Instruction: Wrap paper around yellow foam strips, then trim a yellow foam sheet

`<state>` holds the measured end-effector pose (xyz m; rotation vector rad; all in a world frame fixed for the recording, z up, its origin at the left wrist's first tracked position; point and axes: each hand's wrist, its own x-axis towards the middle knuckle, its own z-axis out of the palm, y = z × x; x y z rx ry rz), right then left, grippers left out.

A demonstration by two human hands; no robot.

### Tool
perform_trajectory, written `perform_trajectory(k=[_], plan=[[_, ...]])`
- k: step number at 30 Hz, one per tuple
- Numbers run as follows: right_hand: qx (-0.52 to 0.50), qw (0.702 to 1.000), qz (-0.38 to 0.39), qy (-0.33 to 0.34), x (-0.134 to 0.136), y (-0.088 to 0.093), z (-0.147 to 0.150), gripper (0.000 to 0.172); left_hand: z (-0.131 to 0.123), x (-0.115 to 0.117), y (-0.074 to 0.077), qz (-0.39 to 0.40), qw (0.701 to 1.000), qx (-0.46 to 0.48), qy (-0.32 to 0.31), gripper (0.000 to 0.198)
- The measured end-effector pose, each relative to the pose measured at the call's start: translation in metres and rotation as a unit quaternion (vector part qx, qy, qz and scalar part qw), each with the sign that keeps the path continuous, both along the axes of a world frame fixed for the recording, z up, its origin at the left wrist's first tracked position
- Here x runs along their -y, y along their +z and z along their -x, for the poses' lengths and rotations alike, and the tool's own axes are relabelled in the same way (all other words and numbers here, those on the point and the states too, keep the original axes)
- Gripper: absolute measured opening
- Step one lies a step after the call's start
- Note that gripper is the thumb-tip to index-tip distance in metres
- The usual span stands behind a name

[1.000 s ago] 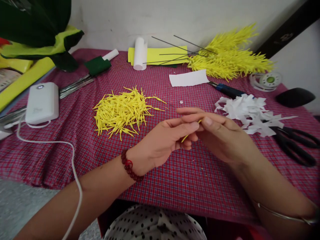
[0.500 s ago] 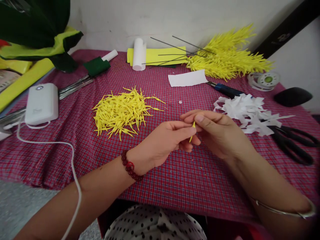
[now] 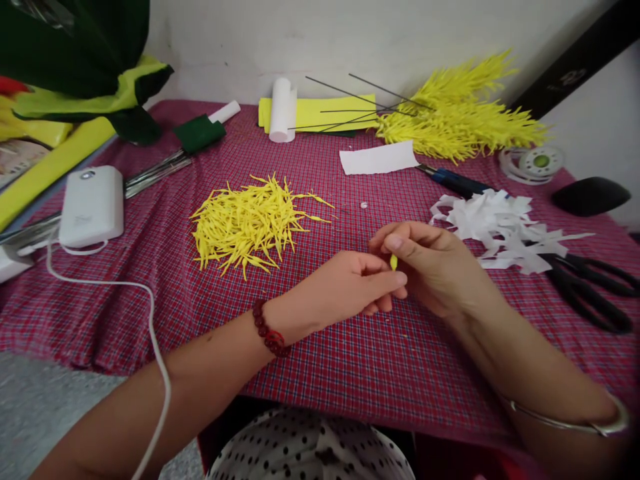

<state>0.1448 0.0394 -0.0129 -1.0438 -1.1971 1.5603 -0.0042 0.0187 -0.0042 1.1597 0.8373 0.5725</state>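
Between my hands is a small yellow twisted paper strip (image 3: 394,262), swollen in its middle. My right hand (image 3: 440,267) pinches its upper end between thumb and index finger. Just below, the thumb and fingers of my left hand (image 3: 350,283) close around its lower end, which they hide. A loose pile of similar yellow twisted strips (image 3: 245,227) lies on the checked cloth to the left, beyond my left wrist.
Yellow fringed flower spikes (image 3: 460,120) on dark wires lie at the back right. Nearer are white paper strips (image 3: 500,220), black scissors (image 3: 575,293), a blue-handled tool (image 3: 455,180) and a tape roll (image 3: 535,163). A white power bank (image 3: 93,207) trails its cable (image 3: 155,340) over my left forearm.
My left hand has shifted slightly right and down, its fingers now around the strip's lower end, which showed before. My right hand keeps its pinch. The view has shifted slightly.
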Motion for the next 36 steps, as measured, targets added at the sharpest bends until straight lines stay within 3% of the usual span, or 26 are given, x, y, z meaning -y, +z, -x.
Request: perform_trajectory(k=[4,8,14,22,28,33,36], plan=[[0.015,0.999,-0.037,-0.006,0.0,0.0,0.002,0.031,0.001,0.004,-0.001,-0.147,0.985,-0.089,-0.003,0.03],[0.011,0.999,-0.05,-0.011,0.001,-0.002,0.004,0.031,-0.001,0.007,-0.004,-0.309,0.936,-0.164,0.035,0.036],[-0.012,0.999,-0.034,-0.019,-0.002,-0.003,0.004,0.029,0.0,0.002,-0.011,-0.345,0.921,-0.175,0.038,0.036],[-0.027,0.999,0.039,-0.017,-0.013,-0.014,-0.003,0.032,0.004,-0.007,-0.015,-0.249,0.957,-0.139,0.054,0.035],[0.055,0.998,-0.006,-0.006,-0.013,-0.019,0.001,0.027,0.008,-0.014,-0.014,-0.096,0.987,-0.029,0.128,0.022],[0.172,0.983,-0.053,0.016,-0.018,-0.017,0.002,0.027,0.018,-0.025,-0.013,0.086,0.961,0.15,0.216,0.019],[0.271,0.958,-0.086,0.016,-0.038,-0.013,-0.001,0.022,0.024,-0.031,-0.014,0.131,0.942,0.188,0.246,0.023]])
